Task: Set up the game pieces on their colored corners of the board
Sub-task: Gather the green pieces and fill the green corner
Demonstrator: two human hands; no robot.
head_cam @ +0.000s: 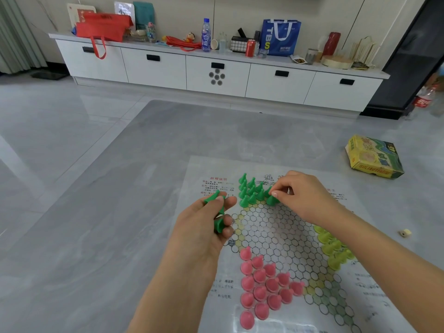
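Both hands work at the green corner of a Chinese checkers board.

Right hand [303, 195] pinches one green piece [272, 200] between thumb and fingertips at the edge of the standing green cluster [251, 190]; left hand [206, 227] is curled around several spare green pieces [218, 223], one poking out by the thumb. The paper board [276, 236] lies flat on a grey floor mat [120, 212], printed with red and black Chinese text too small to read. Pink pieces [264, 287] fill the near corner, yellow-green pieces [332, 248] the right one. A yellow game box [373, 156] marked "SULIAOTIAOQI" lies near the board's far right, a small die [405, 233] on the floor to the right. Behind, on the white cabinet [216, 75], stands a blue bag [280, 37] lettered "TBS".
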